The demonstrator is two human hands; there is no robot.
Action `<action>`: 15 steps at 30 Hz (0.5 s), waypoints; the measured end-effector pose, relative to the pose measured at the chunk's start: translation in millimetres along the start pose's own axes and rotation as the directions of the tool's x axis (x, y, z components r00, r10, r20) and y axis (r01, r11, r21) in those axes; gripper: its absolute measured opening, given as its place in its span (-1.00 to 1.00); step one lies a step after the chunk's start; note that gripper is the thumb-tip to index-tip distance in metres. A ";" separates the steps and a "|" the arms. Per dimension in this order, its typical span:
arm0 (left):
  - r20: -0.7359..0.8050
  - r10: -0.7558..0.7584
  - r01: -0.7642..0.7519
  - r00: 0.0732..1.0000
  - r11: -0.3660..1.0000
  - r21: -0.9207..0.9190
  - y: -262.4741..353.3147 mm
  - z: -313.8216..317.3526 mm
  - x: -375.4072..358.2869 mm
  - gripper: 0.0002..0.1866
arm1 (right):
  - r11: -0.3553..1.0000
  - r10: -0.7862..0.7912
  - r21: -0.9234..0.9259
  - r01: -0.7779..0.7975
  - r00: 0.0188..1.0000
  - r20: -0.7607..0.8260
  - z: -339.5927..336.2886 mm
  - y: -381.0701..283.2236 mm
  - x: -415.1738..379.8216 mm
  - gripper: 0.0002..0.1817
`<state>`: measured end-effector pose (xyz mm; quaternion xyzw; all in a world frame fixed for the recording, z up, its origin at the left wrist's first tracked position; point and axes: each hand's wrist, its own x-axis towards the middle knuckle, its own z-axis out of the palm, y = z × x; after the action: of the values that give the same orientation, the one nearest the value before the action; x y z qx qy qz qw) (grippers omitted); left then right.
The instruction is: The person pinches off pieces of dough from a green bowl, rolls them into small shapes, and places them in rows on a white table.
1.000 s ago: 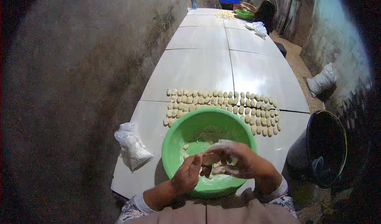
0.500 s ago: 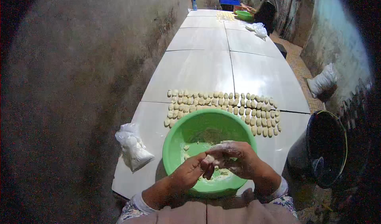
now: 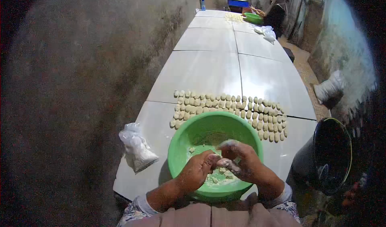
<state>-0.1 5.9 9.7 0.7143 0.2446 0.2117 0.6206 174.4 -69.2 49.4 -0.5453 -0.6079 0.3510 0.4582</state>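
Observation:
Over the green basin (image 3: 175, 146) my two hands meet at the fingertips, dusted with white flour. My left hand (image 3: 200, 167) is closed, its thumb and fingers pinched together around a small piece of dough that is mostly hidden. Facing it, my right hand (image 3: 249, 162) curls its floury fingers in against the same piece, with a gap between its upper and lower fingers. Crumbly dough bits (image 3: 219, 178) and flour lie in the basin beneath them. Just beyond the rim, several rows of small oval dough pieces (image 3: 265, 126) cover a strip of the white table (image 3: 201, 70).
A plastic bag of white flour (image 3: 138, 150) stands left of the basin. To the right is a large black bucket (image 3: 321, 154), with a white sack (image 3: 329, 86) farther back. At the far end a person (image 3: 274, 18) works by another green basin (image 3: 253, 18).
My hands have drawn closer together at the fingertips, and the dough piece that showed between them is now largely covered. The whole view has shifted slightly.

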 end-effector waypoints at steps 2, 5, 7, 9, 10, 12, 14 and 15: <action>0.043 -0.061 0.059 0.997 0.997 0.053 3.3 -0.7 2.1 -0.55 | 0.995 0.099 0.023 -0.101 0.992 0.075 3.6 19.5 -1.4 -0.77; -0.021 0.025 -0.025 0.999 0.999 0.022 3.4 -1.9 2.4 -0.67 | 0.996 0.012 -0.090 -0.009 0.999 0.033 -1.0 21.3 1.9 -0.77; -0.111 0.075 -0.063 0.991 0.992 0.107 8.6 -6.1 3.9 -0.73 | 0.997 -0.004 -0.078 0.003 1.000 -0.016 -1.4 29.3 3.0 -0.79; -0.114 0.110 -0.096 0.987 0.988 0.125 3.5 -10.9 4.4 -0.73 | 0.996 0.035 0.080 -0.033 0.999 -0.026 6.0 36.1 4.4 -0.79; -0.116 0.145 -0.128 0.983 0.982 0.142 1.7 -12.2 4.4 -0.73 | 0.969 0.077 0.236 -0.068 0.997 -0.029 8.2 37.2 4.9 -0.79; -0.139 0.050 -0.044 0.989 0.998 0.044 -1.0 -17.1 9.6 -0.75 | 0.972 0.106 0.212 -0.102 0.994 -0.007 6.4 27.6 8.1 -0.76; -0.242 0.122 -0.177 0.962 0.960 -0.219 -17.1 -32.4 18.8 -0.79 | 0.995 -0.045 0.084 0.062 0.980 -0.192 8.5 17.6 10.1 -0.75; -0.301 0.115 -0.237 0.947 0.882 -0.408 -17.0 -40.9 25.9 -0.87 | 0.998 0.012 0.058 -0.003 0.986 -0.168 5.6 19.2 7.4 -0.76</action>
<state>-5.9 55.7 -1.4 0.5401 0.2059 0.4120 0.7044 175.8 -58.4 31.0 -0.5619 -0.5545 0.3227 0.5222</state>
